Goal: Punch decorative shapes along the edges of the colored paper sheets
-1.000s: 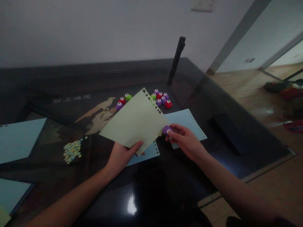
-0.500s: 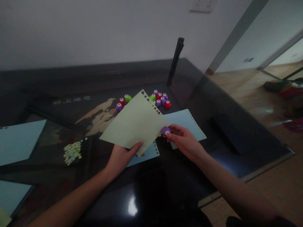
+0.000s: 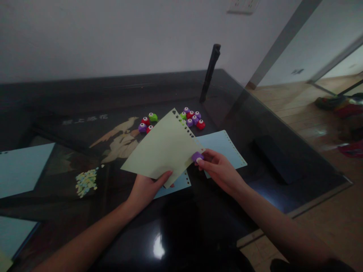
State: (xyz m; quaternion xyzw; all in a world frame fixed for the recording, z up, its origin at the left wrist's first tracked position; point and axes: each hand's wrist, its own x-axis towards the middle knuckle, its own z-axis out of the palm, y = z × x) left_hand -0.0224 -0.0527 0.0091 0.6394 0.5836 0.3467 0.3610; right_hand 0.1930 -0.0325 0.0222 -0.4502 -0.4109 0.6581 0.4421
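Observation:
My left hand (image 3: 147,189) grips a pale yellow-green sheet of paper (image 3: 159,151) near its lower corner, thumb on top. Small shapes, hearts and stars among them, are punched along the sheet's upper right edge. A small purple craft punch (image 3: 197,156) is in my right hand (image 3: 219,168), held between thumb and fingers at the sheet's right corner. Whether the paper sits inside the punch's slot is hard to see. Under the sheet lies a blue sheet (image 3: 177,184), and another blue sheet with a punched edge (image 3: 225,147) lies behind my right hand.
Several red, purple and green punches (image 3: 194,120) stand behind the paper, with more punches (image 3: 146,121) to their left. A heap of paper cut-outs (image 3: 86,182) lies at left, near blue sheets (image 3: 22,170). A black upright post (image 3: 210,73) rises at the back; a dark flat object (image 3: 273,160) lies right.
The yellow-green sheet has shifted slightly to the right and bends more. The purple punch has moved slightly left and turned a little in my right hand.

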